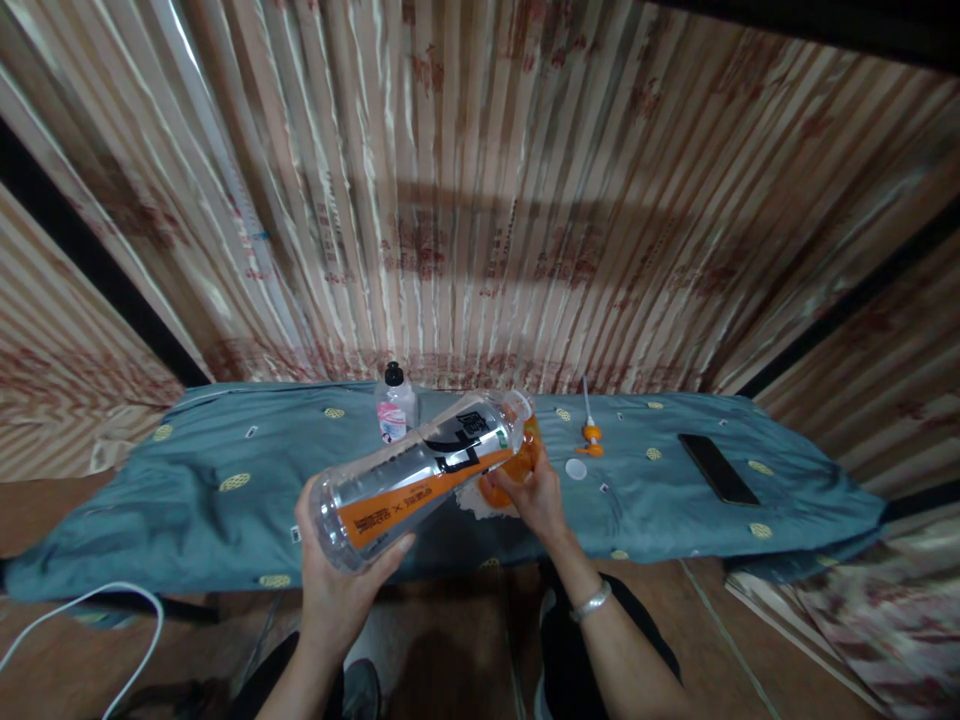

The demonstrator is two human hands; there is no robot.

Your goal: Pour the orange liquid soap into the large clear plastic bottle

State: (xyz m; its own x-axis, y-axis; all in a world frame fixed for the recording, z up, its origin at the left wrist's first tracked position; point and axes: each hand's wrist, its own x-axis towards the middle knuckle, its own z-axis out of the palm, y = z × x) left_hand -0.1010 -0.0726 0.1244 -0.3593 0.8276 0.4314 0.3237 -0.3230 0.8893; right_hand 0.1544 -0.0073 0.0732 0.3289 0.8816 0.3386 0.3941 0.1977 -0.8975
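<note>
My left hand point(341, 590) is wrapped round the base of a large clear plastic bottle point(420, 475) with a silver and orange label. The bottle is tilted, its neck up to the right at the mouth of an orange bottle point(523, 455). Whether liquid is flowing cannot be made out. My right hand point(536, 495) grips the orange bottle, which stands over a whitish crumpled patch point(487, 505), perhaps tissue. To the right lie an orange pump top point(592, 436) with its tube and a round white cap point(576, 469).
A teal patterned cloth point(217, 520) covers the low bench. A small clear bottle point(395, 408) with a black cap stands behind the large one. A black phone point(718, 468) lies at the right. Striped curtains point(480, 200) hang behind; a white cable point(120, 590) loops at lower left.
</note>
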